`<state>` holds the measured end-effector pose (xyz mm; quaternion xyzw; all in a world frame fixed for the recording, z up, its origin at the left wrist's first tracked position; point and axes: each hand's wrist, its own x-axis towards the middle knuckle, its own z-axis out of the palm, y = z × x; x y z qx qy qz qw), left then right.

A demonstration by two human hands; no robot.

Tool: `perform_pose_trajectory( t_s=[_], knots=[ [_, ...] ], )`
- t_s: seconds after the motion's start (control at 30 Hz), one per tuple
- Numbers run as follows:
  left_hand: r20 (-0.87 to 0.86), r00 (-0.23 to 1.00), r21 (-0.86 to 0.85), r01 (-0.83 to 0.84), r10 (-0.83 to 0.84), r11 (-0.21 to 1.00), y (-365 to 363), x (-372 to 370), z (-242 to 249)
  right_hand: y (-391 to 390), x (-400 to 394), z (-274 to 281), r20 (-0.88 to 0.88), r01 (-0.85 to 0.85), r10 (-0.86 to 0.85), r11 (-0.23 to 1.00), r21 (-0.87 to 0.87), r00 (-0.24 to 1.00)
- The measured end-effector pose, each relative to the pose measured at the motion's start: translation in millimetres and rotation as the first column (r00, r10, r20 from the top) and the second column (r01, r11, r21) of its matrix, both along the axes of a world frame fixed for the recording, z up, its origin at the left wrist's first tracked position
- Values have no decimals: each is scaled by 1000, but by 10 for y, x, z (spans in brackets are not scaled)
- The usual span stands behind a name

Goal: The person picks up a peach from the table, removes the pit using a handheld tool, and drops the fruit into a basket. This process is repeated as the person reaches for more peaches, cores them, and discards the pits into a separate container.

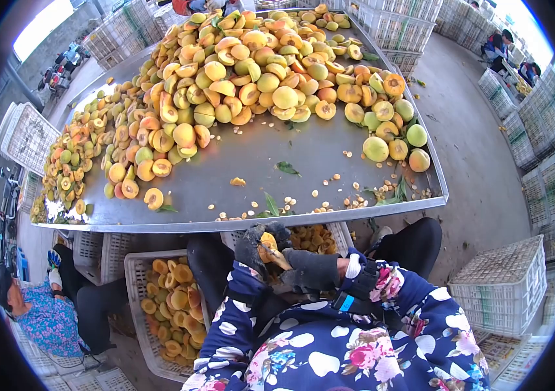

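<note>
My left hand (255, 247), in a dark grey glove, is closed around a piece of yellow peach (268, 240). Against that fruit my right hand (311, 270), gloved alike, grips a thin tool with a pale wooden-looking handle (281, 261); its tip is hidden at the fruit. Both hands are over my lap, just below the front edge of the metal table (258, 176). A large heap of halved and whole yellow peaches (245, 72) covers its far part. Under the hands, a crate holds cut peach pieces (313, 238).
Pale pits (315, 193) and green leaves (286, 168) lie near the table's front edge. A white crate of peach halves (172, 306) stands by my left leg. Another person (43, 306) sits at far left. Stacked crates (499, 283) stand on the right.
</note>
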<state>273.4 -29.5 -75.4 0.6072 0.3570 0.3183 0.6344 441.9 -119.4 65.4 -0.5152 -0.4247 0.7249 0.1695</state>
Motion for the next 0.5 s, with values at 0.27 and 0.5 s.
perform_pose_trajectory(
  t_s=[0.27, 0.5],
  knots=[
    [-202, 979, 494, 111, -11, 863, -106, 151, 634, -8, -31, -176, -468, 63, -93, 995, -79, 879],
    [69, 979, -311, 204, -193, 928, -169, 115, 739, -80, 35, 15, -221, -23, 9, 998, -63, 975]
  ],
)
